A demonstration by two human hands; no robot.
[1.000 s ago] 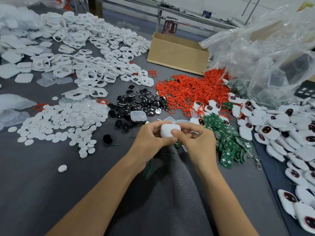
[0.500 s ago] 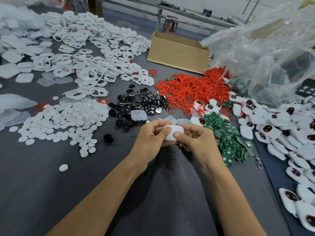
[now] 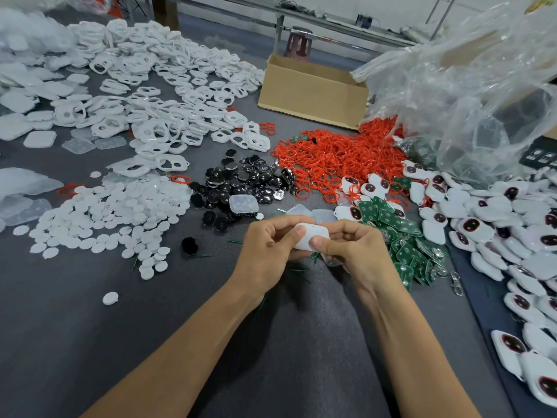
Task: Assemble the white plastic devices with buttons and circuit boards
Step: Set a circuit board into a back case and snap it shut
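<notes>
Showing one small white rounded-square plastic device (image 3: pixel 311 236) held just above the grey cloth-covered table (image 3: pixel 135 342), between the two hands. The left hand (image 3: pixel 265 251) grasps its far-left corner, thumb laid on the plain top face. The right hand (image 3: pixel 358 251) pinches its near edge, thumb pressed on that same face.

A second earlier the shell lay nearly level between the thumbs. It has since been turned, so that its right end now dips toward the right palm, while both hands have kept their place over the table.

The rotation suggests the halves are being squeezed shut round the rim, or the seam checked, rather than a new part being fitted. Whether a board and button sit inside cannot be told, as only the blank face shows.

The supply heaps lie apart from the hands:
- green circuit boards (image 3: pixel 404 236) just to the right
- glossy black buttons (image 3: pixel 241 185) beyond
- red rubber rings (image 3: pixel 331 155) farther back

The spread of finished white units with dark windows (image 3: pixel 497 224) at far right is the likely destination.
</notes>
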